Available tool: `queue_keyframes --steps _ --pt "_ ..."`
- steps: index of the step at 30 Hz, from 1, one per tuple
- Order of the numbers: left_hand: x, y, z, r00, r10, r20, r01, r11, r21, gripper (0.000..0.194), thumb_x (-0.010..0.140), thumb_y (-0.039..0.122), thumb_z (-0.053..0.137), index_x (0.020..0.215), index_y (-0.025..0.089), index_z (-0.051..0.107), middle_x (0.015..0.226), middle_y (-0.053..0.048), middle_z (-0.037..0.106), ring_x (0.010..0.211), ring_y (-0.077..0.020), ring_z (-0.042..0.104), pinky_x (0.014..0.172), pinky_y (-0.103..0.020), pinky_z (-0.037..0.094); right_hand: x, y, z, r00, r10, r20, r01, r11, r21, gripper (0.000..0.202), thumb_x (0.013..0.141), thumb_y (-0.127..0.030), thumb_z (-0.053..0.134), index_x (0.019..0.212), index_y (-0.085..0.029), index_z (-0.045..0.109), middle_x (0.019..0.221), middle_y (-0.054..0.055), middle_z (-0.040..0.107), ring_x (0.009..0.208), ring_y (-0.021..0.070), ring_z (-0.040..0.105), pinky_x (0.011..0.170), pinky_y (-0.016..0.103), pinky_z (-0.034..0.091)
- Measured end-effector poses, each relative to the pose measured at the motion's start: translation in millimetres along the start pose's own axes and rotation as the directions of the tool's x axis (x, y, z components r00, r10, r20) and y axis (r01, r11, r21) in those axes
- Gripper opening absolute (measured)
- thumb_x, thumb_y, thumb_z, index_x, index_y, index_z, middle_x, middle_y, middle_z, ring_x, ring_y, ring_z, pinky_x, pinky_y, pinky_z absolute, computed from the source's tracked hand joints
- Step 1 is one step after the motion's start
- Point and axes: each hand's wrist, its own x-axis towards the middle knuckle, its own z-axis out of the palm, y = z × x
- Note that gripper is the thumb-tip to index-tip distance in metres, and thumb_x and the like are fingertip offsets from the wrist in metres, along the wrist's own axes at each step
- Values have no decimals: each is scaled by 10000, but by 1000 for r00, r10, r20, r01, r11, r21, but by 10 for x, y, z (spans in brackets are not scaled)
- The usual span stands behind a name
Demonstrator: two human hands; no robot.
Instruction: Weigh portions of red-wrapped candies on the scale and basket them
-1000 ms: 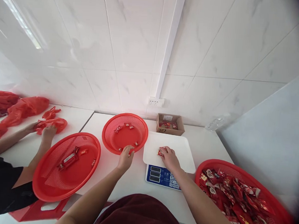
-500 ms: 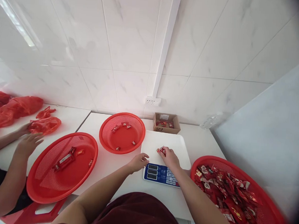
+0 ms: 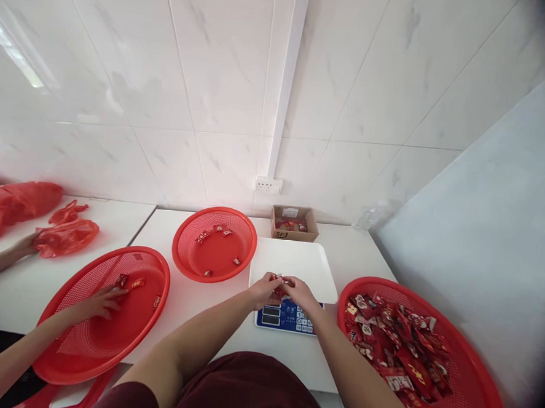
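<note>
My left hand (image 3: 264, 291) and my right hand (image 3: 298, 292) meet above the front part of a digital scale. Between them are small red wrapped candies (image 3: 279, 289), partly hidden by the fingers, so I cannot tell how many. The fingers of both hands are closed on them. Below is the white weighing plate (image 3: 292, 257), with nothing seen lying on it. The scale's blue keypad panel (image 3: 288, 319) shows just under my hands.
Right of the scale stands a red basket (image 3: 483, 380) heaped with red packets. A red basket (image 3: 213, 274) behind left holds several candies. A co-worker's hand (image 3: 100, 304) reaches into another red basket (image 3: 139, 337). A small cardboard box (image 3: 293, 235) stands behind the scale.
My left hand has come over to join my right, and both now hold the candies, which have come off the plate nearer to me. The co-worker's hand has moved into the left basket.
</note>
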Motion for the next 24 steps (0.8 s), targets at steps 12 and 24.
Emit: queue_keyframes --steps 12,24 --pt "-359 -22 -293 995 -75 67 86 980 -181 263 806 381 582 977 199 500 804 -11 604 668 -127 605 673 -309 502 -50 -33 152 982 95 166 -182 726 663 177 698 -364 571 788 -215 604 700 -19 622 635 123 561 553 225 428" --pt "-463 14 -392 976 -158 147 192 946 -260 189 845 338 561 948 189 611 896 -39 659 773 -139 630 739 -287 503 -323 -181 144 985 -159 62 118 899 421 282 780 -395 525 894 -184 675 822 20 665 721 148 599 647 269 463"
